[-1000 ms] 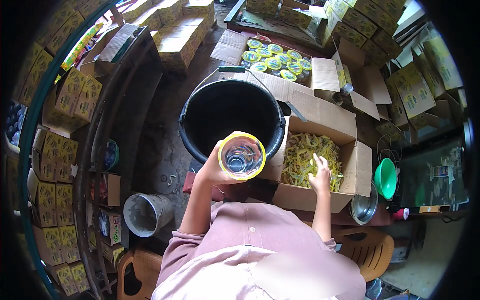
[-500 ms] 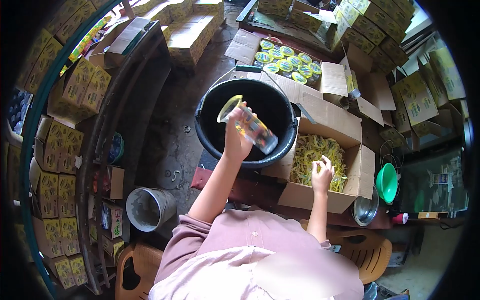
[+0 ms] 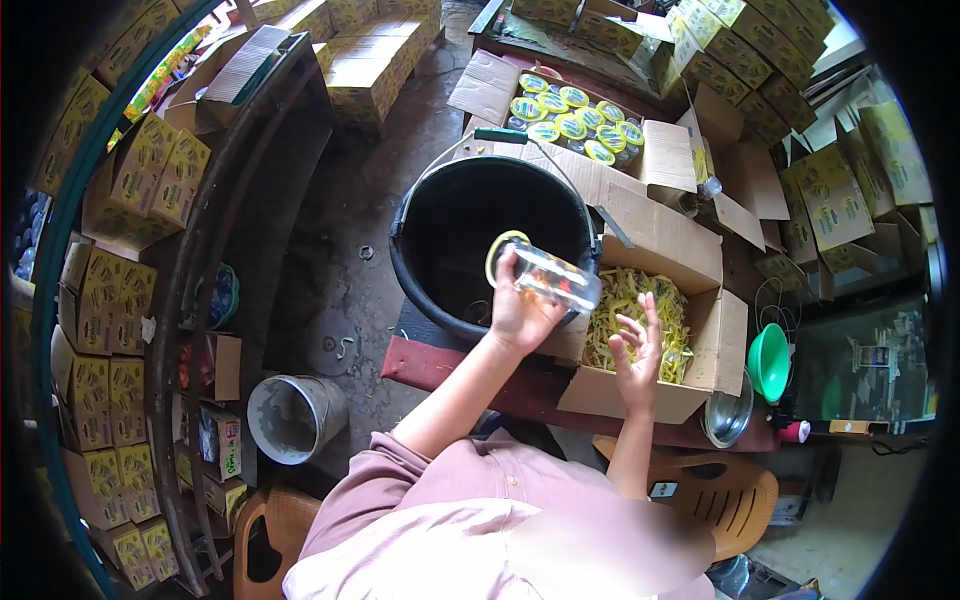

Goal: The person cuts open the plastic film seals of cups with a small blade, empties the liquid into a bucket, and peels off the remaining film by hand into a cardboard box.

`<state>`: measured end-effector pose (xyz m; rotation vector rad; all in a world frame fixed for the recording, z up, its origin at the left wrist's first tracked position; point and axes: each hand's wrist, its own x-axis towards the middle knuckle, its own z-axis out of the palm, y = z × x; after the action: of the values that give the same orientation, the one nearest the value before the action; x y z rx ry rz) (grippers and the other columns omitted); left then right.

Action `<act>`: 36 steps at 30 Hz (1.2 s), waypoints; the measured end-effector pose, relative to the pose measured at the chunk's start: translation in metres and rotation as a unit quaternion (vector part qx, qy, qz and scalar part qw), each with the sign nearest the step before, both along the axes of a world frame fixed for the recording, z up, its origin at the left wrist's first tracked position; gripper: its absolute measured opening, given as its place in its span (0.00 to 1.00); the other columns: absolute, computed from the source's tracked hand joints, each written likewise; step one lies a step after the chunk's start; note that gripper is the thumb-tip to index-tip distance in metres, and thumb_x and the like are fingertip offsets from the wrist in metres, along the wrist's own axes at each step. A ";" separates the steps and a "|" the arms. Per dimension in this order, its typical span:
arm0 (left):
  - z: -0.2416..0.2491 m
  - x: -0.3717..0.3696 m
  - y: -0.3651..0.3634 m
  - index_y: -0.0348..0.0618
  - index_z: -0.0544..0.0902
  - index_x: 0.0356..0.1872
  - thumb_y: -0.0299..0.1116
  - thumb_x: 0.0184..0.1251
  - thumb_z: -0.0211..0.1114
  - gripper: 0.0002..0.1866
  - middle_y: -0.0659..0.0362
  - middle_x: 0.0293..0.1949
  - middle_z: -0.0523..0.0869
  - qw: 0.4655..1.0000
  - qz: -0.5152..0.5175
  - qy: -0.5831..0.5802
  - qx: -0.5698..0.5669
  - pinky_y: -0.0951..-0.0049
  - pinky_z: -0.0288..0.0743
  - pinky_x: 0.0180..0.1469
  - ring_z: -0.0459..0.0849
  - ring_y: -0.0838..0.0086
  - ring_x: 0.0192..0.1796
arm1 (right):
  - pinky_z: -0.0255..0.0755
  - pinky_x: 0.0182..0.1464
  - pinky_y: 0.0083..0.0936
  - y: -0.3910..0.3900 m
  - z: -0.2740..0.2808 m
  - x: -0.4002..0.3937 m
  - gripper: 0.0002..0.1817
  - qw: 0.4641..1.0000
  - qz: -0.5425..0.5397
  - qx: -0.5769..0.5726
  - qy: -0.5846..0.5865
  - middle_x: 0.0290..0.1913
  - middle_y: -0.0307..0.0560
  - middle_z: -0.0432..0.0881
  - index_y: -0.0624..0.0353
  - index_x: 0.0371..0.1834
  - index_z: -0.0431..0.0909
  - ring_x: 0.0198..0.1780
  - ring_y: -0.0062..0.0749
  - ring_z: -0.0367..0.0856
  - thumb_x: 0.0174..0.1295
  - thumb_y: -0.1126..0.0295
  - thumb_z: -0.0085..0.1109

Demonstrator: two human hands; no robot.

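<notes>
My left hand [image 3: 528, 318] is wrapped round a clear plastic cup [image 3: 562, 280] with a yellow rim and coloured print on its side. The cup lies tilted on its side over the right part of a black bucket [image 3: 412, 283], its rim towards the left and its base towards a cardboard box. That box [image 3: 708, 342] holds a heap of yellow strips [image 3: 622, 297]. Over the strips, my right hand [image 3: 638, 350] is raised with its fingers spread and nothing in them.
Behind the bucket stands an open carton of yellow-lidded cups [image 3: 570, 125]. A green bowl [image 3: 769, 363] and a clear bowl [image 3: 728, 412] sit at the right. On the floor at left is a grey bucket [image 3: 298, 420]. Stacked printed cartons [image 3: 118, 300] line the left side.
My left hand has moved right and towards me with the cup, from mid-bucket to its right side. My right hand's fingers have opened out from a curled pose.
</notes>
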<state>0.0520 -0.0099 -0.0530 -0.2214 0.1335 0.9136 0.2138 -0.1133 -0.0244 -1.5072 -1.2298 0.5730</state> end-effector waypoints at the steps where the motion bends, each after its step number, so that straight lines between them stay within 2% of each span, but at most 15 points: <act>1: 0.005 0.004 -0.005 0.46 0.77 0.41 0.59 0.60 0.58 0.25 0.57 0.41 0.82 0.999 -0.002 0.041 0.012 0.59 0.74 0.52 0.80 0.66 0.45 | 0.72 0.48 0.29 0.005 0.014 -0.011 0.45 0.999 0.026 0.000 -0.019 0.61 0.51 0.66 0.55 0.68 0.59 0.47 0.35 0.78 0.48 0.52 0.70; 3: 0.007 0.007 -0.012 0.47 0.77 0.41 0.58 0.61 0.57 0.23 0.60 0.41 0.82 0.995 -0.003 0.100 0.016 0.61 0.73 0.54 0.80 0.67 0.45 | 0.72 0.46 0.28 0.013 0.036 -0.029 0.44 0.995 0.078 -0.004 -0.057 0.61 0.50 0.67 0.56 0.67 0.62 0.44 0.34 0.78 0.48 0.54 0.71; 4: 0.007 0.006 -0.015 0.47 0.69 0.49 0.59 0.60 0.59 0.28 0.59 0.45 0.76 0.992 -0.005 0.116 0.056 0.61 0.70 0.58 0.76 0.68 0.51 | 0.72 0.42 0.23 0.021 0.036 -0.035 0.36 0.995 0.083 0.030 -0.047 0.55 0.49 0.72 0.56 0.62 0.68 0.40 0.30 0.76 0.50 0.59 0.70; 7: 0.003 0.001 -0.017 0.45 0.69 0.53 0.64 0.59 0.56 0.33 0.56 0.48 0.76 0.991 -0.013 0.109 0.081 0.61 0.68 0.61 0.74 0.67 0.56 | 0.72 0.41 0.21 0.038 0.028 -0.035 0.27 0.986 0.110 0.077 -0.100 0.47 0.48 0.77 0.58 0.56 0.73 0.39 0.28 0.77 0.52 0.64 0.68; 10: 0.008 -0.024 -0.032 0.42 0.56 0.68 0.71 0.57 0.46 0.48 0.50 0.64 0.65 0.952 -0.154 -0.004 0.265 0.60 0.64 0.62 0.69 0.62 0.62 | 0.72 0.43 0.25 0.049 0.031 -0.035 0.21 0.993 0.036 0.109 -0.016 0.43 0.52 0.79 0.62 0.49 0.74 0.42 0.33 0.79 0.51 0.71 0.66; 12: 0.037 -0.050 -0.046 0.41 0.53 0.69 0.62 0.58 0.58 0.47 0.51 0.60 0.69 0.884 -0.213 0.096 0.405 0.66 0.67 0.59 0.72 0.67 0.58 | 0.72 0.46 0.32 0.058 0.036 -0.027 0.20 0.969 0.032 0.183 -0.164 0.41 0.53 0.79 0.63 0.45 0.74 0.43 0.40 0.79 0.49 0.70 0.68; 13: 0.037 -0.061 -0.046 0.40 0.55 0.69 0.56 0.57 0.65 0.46 0.52 0.58 0.71 0.857 -0.233 0.130 0.441 0.70 0.69 0.56 0.74 0.70 0.55 | 0.72 0.49 0.36 0.057 0.039 -0.026 0.21 0.971 0.108 0.109 -0.182 0.42 0.54 0.79 0.63 0.45 0.75 0.45 0.47 0.79 0.48 0.68 0.69; 14: 0.040 -0.069 -0.050 0.39 0.57 0.68 0.52 0.56 0.67 0.44 0.54 0.53 0.74 0.849 -0.185 0.194 0.456 0.72 0.71 0.52 0.76 0.73 0.50 | 0.72 0.49 0.35 0.059 0.031 -0.021 0.22 0.958 0.220 0.033 -0.182 0.44 0.55 0.79 0.63 0.46 0.75 0.45 0.49 0.79 0.48 0.66 0.69; 16: 0.043 -0.072 -0.054 0.39 0.65 0.61 0.43 0.56 0.68 0.34 0.60 0.39 0.74 0.818 0.038 0.398 0.413 0.80 0.72 0.43 0.75 0.79 0.40 | 0.74 0.46 0.33 0.057 0.031 -0.021 0.23 0.965 0.202 0.056 -0.159 0.44 0.56 0.79 0.63 0.47 0.75 0.44 0.47 0.80 0.49 0.66 0.69; 19: 0.019 -0.059 -0.043 0.41 0.69 0.54 0.27 0.56 0.62 0.23 0.61 0.35 0.72 0.556 0.325 0.696 0.317 0.79 0.68 0.39 0.72 0.79 0.35 | 0.75 0.41 0.28 0.058 0.034 0.004 0.23 0.990 0.107 0.052 -0.071 0.41 0.54 0.80 0.63 0.47 0.76 0.38 0.40 0.81 0.49 0.66 0.69; 22: -0.003 -0.048 -0.036 0.42 0.71 0.50 0.26 0.54 0.64 0.20 0.61 0.34 0.74 0.388 0.323 0.795 0.337 0.77 0.67 0.38 0.73 0.77 0.34 | 0.74 0.31 0.23 0.076 0.039 0.066 0.20 0.989 0.007 0.143 -0.031 0.39 0.47 0.82 0.62 0.47 0.75 0.32 0.23 0.79 0.51 0.67 0.65; 24: 0.000 -0.036 -0.036 0.42 0.74 0.45 0.24 0.52 0.65 0.17 0.61 0.30 0.77 0.268 0.294 0.845 0.356 0.76 0.67 0.38 0.73 0.76 0.32 | 0.74 0.40 0.26 0.091 0.052 0.138 0.19 0.985 -0.073 0.150 -0.051 0.39 0.49 0.82 0.63 0.46 0.75 0.37 0.29 0.81 0.54 0.65 0.63; 25: 0.002 -0.033 -0.034 0.43 0.75 0.43 0.25 0.52 0.65 0.16 0.61 0.28 0.77 0.294 0.300 0.844 0.333 0.75 0.66 0.38 0.73 0.75 0.30 | 0.74 0.45 0.29 0.107 0.047 0.189 0.17 0.959 -0.141 0.184 -0.163 0.39 0.52 0.82 0.65 0.45 0.76 0.40 0.35 0.81 0.55 0.66 0.62; 27: 0.002 -0.031 -0.031 0.43 0.75 0.41 0.27 0.50 0.67 0.16 0.61 0.27 0.77 0.270 0.312 0.861 0.297 0.72 0.66 0.33 0.74 0.73 0.28 | 0.74 0.46 0.30 0.134 0.063 0.265 0.18 0.936 -0.217 0.175 -0.217 0.42 0.55 0.82 0.66 0.46 0.77 0.43 0.40 0.82 0.55 0.67 0.63; 36: 0.002 -0.028 -0.031 0.42 0.75 0.42 0.25 0.52 0.63 0.14 0.61 0.28 0.75 0.264 0.250 0.891 0.270 0.74 0.64 0.35 0.72 0.74 0.30 | 0.76 0.43 0.35 0.264 0.029 0.382 0.19 0.918 -0.153 0.035 -0.365 0.38 0.52 0.82 0.58 0.43 0.79 0.40 0.44 0.82 0.49 0.63 0.67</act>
<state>0.0240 -0.0413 -0.0507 1.7425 1.9671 1.3363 0.5955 0.1509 0.0044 -1.8768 -1.4904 -0.2815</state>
